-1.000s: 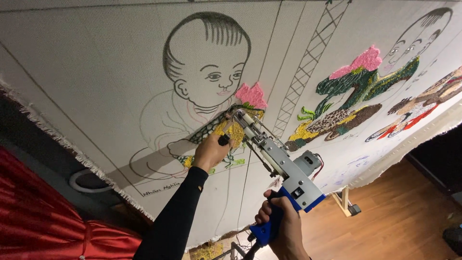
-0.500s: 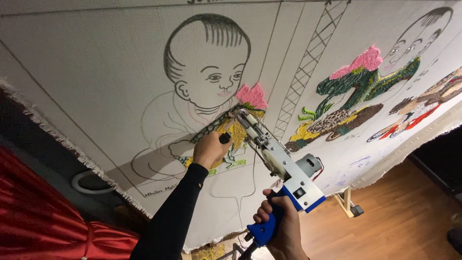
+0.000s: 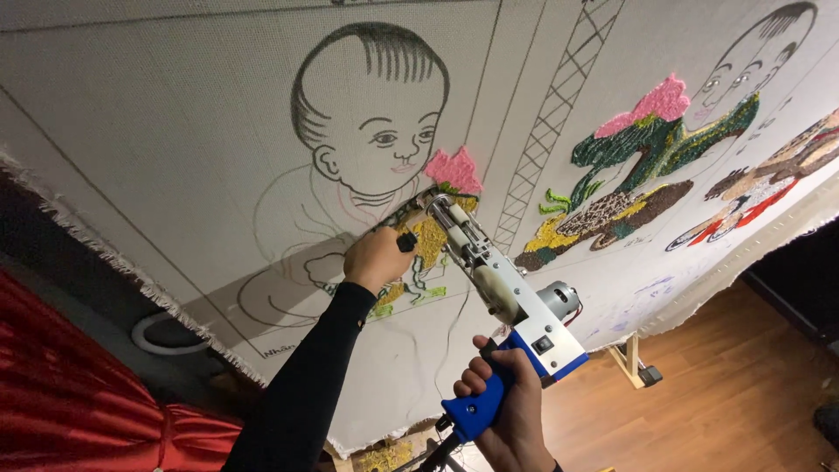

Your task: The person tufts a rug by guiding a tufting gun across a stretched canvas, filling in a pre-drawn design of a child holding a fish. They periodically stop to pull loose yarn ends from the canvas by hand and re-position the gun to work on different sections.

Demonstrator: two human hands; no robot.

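From the head camera, the tufting gun (image 3: 498,288) runs diagonally up to the stretched tufting cloth (image 3: 175,131), its nose meeting the cloth just below the pink tufted patch (image 3: 454,169), at the yellow and green tufted area (image 3: 428,240). The needle itself is too small to make out. The right hand (image 3: 507,406) has its fingers wrapped tight around the gun's blue grip (image 3: 476,411); the palm side is hidden, and the wrist runs off the bottom edge. The left hand (image 3: 377,258) is closed over the black front handle (image 3: 406,243), fingers curled together (most of that handle is buried in the fist). Its black sleeve (image 3: 306,385) also leaves the frame below.

The cloth fills most of the view and is cut off at the top and right. Its frayed lower edge (image 3: 114,258) slants down to the left, with red fabric (image 3: 79,393) beneath. To the right of the gun lie a drawn lattice column (image 3: 559,96) and further tufted figures (image 3: 638,166). Wooden floor (image 3: 734,393) shows open at lower right, near a frame foot (image 3: 642,371).
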